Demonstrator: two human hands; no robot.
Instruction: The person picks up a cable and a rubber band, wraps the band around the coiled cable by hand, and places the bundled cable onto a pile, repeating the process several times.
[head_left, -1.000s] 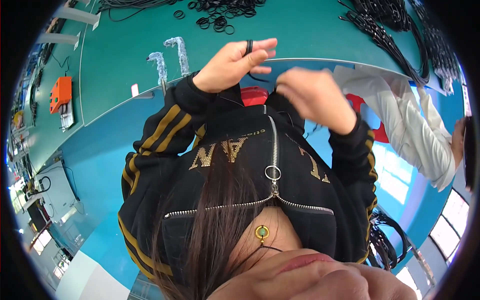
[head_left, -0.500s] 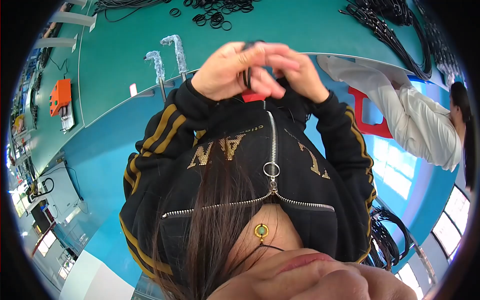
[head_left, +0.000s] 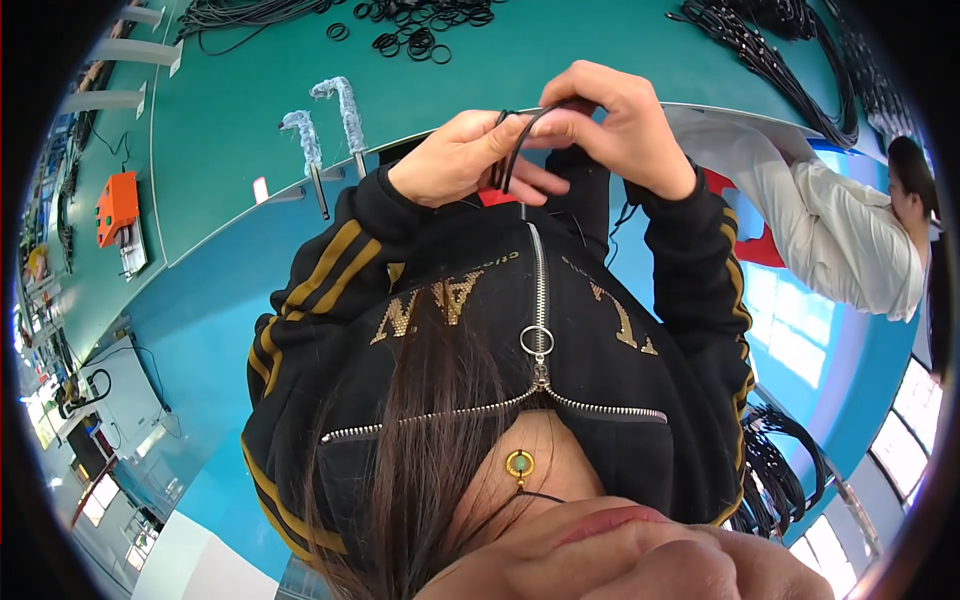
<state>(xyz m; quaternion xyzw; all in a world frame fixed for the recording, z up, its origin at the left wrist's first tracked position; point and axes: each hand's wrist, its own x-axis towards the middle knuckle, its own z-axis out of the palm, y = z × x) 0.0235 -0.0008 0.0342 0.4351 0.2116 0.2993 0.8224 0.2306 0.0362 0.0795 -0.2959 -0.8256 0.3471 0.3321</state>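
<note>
Both hands are raised in front of my chest, close to the near edge of the green table [head_left: 250,110]. A thin black cable [head_left: 514,165] arcs between them and loops about the fingers of my left hand [head_left: 450,160]. That hand holds the loops between thumb and fingers, its lower fingers partly spread. Higher up, my right hand [head_left: 635,125] bends over the top of the arc, pinching the cable between thumb and fingertips. Where the cable's ends lie is hidden by the hands and the dark jacket.
Several black rings [head_left: 420,42] lie on the table beyond my hands. Black cable bundles [head_left: 775,85] rest at the far right. Two wrapped hooked rods [head_left: 345,110] stand at the left edge, near an orange device [head_left: 118,208]. A person in white [head_left: 850,235] is at right, beside a red stool [head_left: 757,250].
My right hand has risen and turned, drawing the black cable into a visible arc away from the left hand. The left hand has shifted slightly lower.
</note>
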